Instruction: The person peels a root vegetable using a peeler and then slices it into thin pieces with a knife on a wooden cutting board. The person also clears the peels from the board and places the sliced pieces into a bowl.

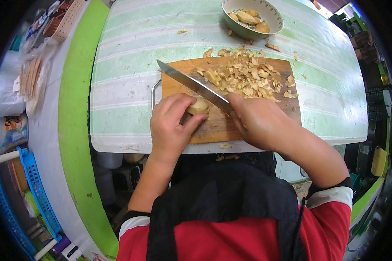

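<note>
My left hand (173, 121) holds a pale peeled piece of root, likely ginger (199, 106), down on a wooden cutting board (178, 71). My right hand (256, 119) grips a large kitchen knife (196, 85); its handle is hidden in my fist. The blade slants up to the left, its tip past the board's upper left edge, and passes close to the right of the root piece. Whether the edge touches the piece I cannot tell. A heap of thin brown and yellow peelings (245, 78) covers the board's upper right, with a larger yellowish piece (213, 77) at its left.
Beyond the board, a patterned bowl (227, 19) holds several peeled pieces (247, 17). Scattered peelings lie on the green-and-white striped table cover (124, 81). A metal handle (154, 93) juts from the board's left. Further left run a green ledge (73, 130) and a blue plastic basket (40, 192).
</note>
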